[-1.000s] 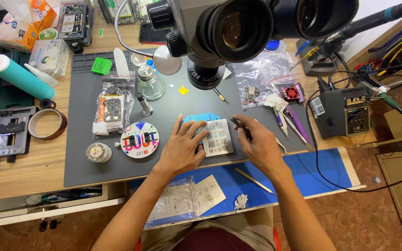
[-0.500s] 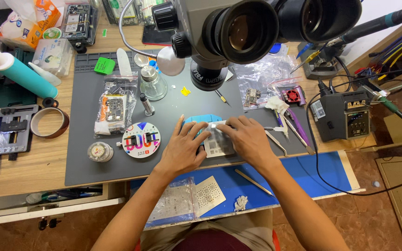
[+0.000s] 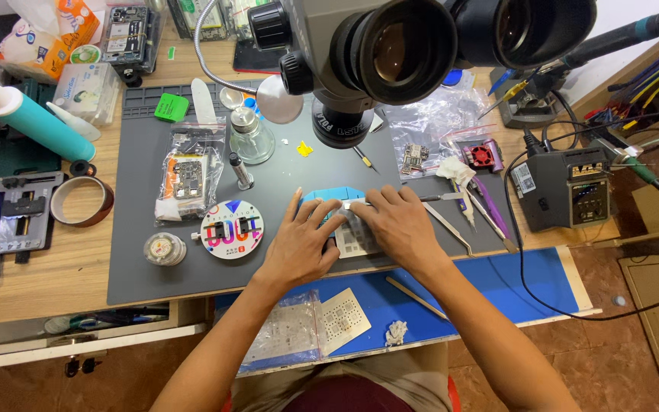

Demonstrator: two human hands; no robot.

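Observation:
My left hand (image 3: 301, 241) and my right hand (image 3: 401, 226) lie side by side on the grey work mat (image 3: 154, 259), both pressing on a small silver perforated stencil plate (image 3: 355, 236) that rests over a blue block (image 3: 328, 196). The fingers of both hands are spread flat on the plate, which is mostly covered. A round colourful disc (image 3: 232, 229) sits just left of my left hand. The large microscope head (image 3: 413, 46) hangs above the mat and hides part of it.
Tweezers (image 3: 447, 227) and purple tools (image 3: 490, 210) lie right of my hands, beside a grey soldering station (image 3: 570, 189). A bagged circuit board (image 3: 186, 177), glass bottle (image 3: 251, 137), tape roll (image 3: 81, 201) and teal bottle (image 3: 36, 118) are to the left. More stencils (image 3: 322, 324) lie on the blue mat.
My right hand has come down from holding a thin tool above the plate to lying flat on it. Both hands now press the stencil together, slightly nearer the blue block.

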